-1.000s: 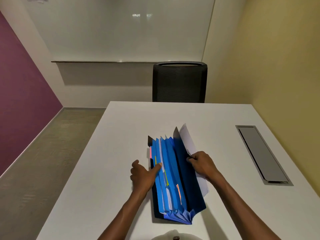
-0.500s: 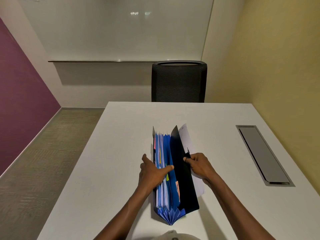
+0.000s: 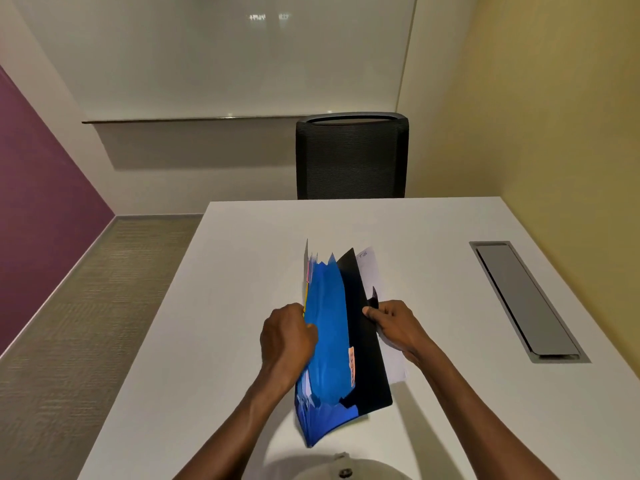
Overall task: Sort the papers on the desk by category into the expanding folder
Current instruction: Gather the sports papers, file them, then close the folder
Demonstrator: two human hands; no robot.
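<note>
Blue accordion-pleated expanding folder (image 3: 327, 344) gripped at left edge by curled left hand (image 3: 287, 337); black flap (image 3: 363, 341) and white paper sheet (image 3: 369, 268) pinched by right hand (image 3: 394, 327).

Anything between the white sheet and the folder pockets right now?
Yes. The folder's black flap stands between the white sheet and the blue pockets. The right hand pinches flap and sheet; the left hand grips the pockets.

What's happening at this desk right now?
A person sits at a white desk working on a blue expanding folder with a black cover. The left hand grips the blue dividers, and the right hand pinches the cover's edge against a white sheet of paper behind it. No loose papers show elsewhere.
</note>
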